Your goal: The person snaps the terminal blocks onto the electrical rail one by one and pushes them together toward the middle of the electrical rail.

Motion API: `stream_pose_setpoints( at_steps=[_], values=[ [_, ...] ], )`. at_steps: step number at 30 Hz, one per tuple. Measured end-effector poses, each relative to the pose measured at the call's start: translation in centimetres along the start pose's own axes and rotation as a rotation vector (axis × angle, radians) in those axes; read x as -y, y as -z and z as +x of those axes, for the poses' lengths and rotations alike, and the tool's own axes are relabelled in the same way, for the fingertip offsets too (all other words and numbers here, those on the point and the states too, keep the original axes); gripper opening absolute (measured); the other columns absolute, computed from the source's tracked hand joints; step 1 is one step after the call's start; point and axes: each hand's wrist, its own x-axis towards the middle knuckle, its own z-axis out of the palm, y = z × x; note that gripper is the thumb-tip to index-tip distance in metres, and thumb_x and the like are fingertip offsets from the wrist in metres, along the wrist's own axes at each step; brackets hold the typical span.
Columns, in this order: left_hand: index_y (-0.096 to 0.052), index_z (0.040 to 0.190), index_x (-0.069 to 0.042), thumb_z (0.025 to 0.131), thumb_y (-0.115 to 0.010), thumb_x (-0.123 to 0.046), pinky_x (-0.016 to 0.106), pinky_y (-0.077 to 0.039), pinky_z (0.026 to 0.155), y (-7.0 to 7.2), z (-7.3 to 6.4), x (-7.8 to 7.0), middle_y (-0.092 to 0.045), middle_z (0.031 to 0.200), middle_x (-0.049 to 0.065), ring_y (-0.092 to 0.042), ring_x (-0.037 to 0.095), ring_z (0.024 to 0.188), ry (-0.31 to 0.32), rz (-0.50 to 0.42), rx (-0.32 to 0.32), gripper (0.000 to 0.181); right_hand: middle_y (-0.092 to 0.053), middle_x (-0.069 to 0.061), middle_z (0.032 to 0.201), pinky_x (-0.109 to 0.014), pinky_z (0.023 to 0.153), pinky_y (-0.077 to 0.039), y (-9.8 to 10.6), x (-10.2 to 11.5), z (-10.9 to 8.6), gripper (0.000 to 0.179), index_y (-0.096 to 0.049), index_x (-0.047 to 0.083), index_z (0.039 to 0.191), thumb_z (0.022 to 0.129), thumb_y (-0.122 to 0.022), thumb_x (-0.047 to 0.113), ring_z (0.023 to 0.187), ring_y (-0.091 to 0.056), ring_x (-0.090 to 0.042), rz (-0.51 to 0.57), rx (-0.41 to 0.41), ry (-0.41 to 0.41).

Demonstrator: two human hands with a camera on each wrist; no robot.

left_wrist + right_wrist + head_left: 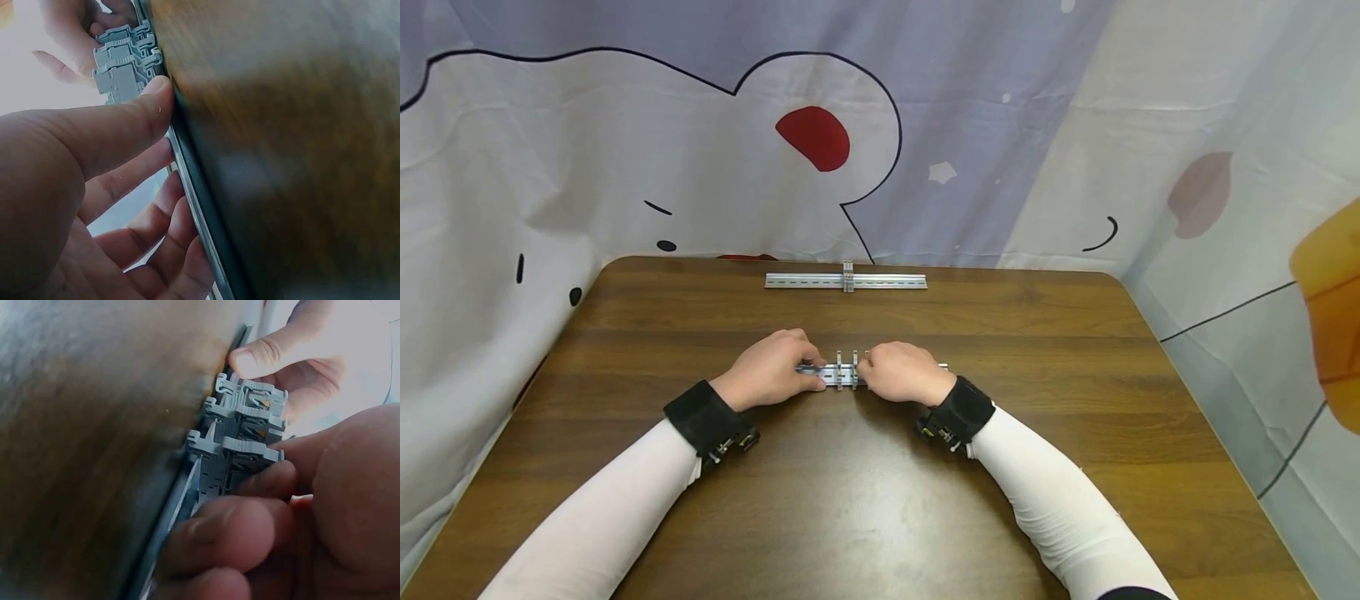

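A slotted metal DIN rail (831,377) lies crosswise in front of me, with grey terminal blocks (839,372) standing across it. My left hand (775,368) grips the rail near its left end, thumb on the near edge and fingers along the far one. Three blocks show side by side in the right wrist view, and the closest terminal block (253,449) is at the fingers of my right hand (901,372). Those fingers are curled, pinching that block and covering the rail beyond it. The rail's right tip pokes out past the right hand.
Farther back on the brown wooden table (880,492) lies a second DIN rail (805,281), carrying a small cluster of terminal blocks (847,277) near its middle. A printed curtain (700,167) hangs behind the table and along its sides.
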Motion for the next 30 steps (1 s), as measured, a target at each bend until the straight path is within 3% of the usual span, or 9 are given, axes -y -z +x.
stream_pose_setpoints(
  at_steps=[11, 18, 22, 25, 30],
  values=[
    [-0.073, 0.108, -0.019, 0.083, -0.079, -0.039, 0.033, -0.044, 0.072, 0.1, 0.1, -0.1, -0.061, 0.098, -0.002, -0.050, 0.013, 0.086, 0.000, 0.008, 0.021, 0.033, -0.057, 0.003, 0.076, -0.033, 0.073, -0.044, 1.4, -1.1, -0.7, 0.043, -0.060, 0.020, 0.076, 0.107, -0.033, 0.035, 0.073, -0.055, -0.014, 0.148, 0.031, 0.098],
    [-0.073, 0.106, -0.020, 0.088, -0.074, -0.039, 0.033, -0.044, 0.073, 0.1, 0.3, -0.1, -0.061, 0.096, -0.005, -0.053, 0.015, 0.088, -0.022, -0.014, -0.026, 0.026, -0.050, 0.002, 0.069, -0.031, 0.064, -0.042, 2.0, -2.1, -0.7, 0.030, -0.055, 0.015, 0.077, 0.102, -0.043, 0.026, 0.064, -0.050, -0.014, 0.148, -0.002, 0.082],
    [-0.073, 0.101, -0.020, 0.088, -0.074, -0.031, 0.032, -0.045, 0.071, 0.0, 0.3, -0.1, -0.061, 0.091, -0.008, -0.053, 0.012, 0.083, -0.030, -0.035, -0.056, 0.018, -0.058, 0.005, 0.076, -0.030, 0.065, -0.044, 1.9, -2.4, -0.6, 0.016, -0.062, 0.017, 0.087, 0.097, -0.050, 0.021, 0.068, -0.053, -0.012, 0.158, 0.026, 0.104],
    [-0.074, 0.100, -0.020, 0.088, -0.075, -0.030, 0.031, -0.046, 0.070, -0.1, 0.5, -0.2, -0.060, 0.089, -0.010, -0.054, 0.009, 0.079, -0.030, -0.046, -0.055, 0.016, -0.062, 0.008, 0.081, -0.029, 0.069, -0.045, 1.7, -2.6, -0.6, 0.012, -0.065, 0.018, 0.092, 0.094, -0.054, 0.016, 0.071, -0.055, -0.010, 0.152, 0.022, 0.142],
    [-0.073, 0.096, -0.023, 0.088, -0.074, -0.031, 0.031, -0.047, 0.067, -0.5, 1.1, -0.4, -0.061, 0.086, -0.013, -0.054, 0.006, 0.074, -0.020, -0.049, -0.021, 0.011, -0.062, 0.009, 0.079, -0.027, 0.069, -0.045, 1.4, -2.8, -0.4, 0.010, -0.064, 0.021, 0.085, 0.089, -0.058, 0.014, 0.070, -0.054, -0.009, 0.129, -0.011, 0.168]
  ],
)
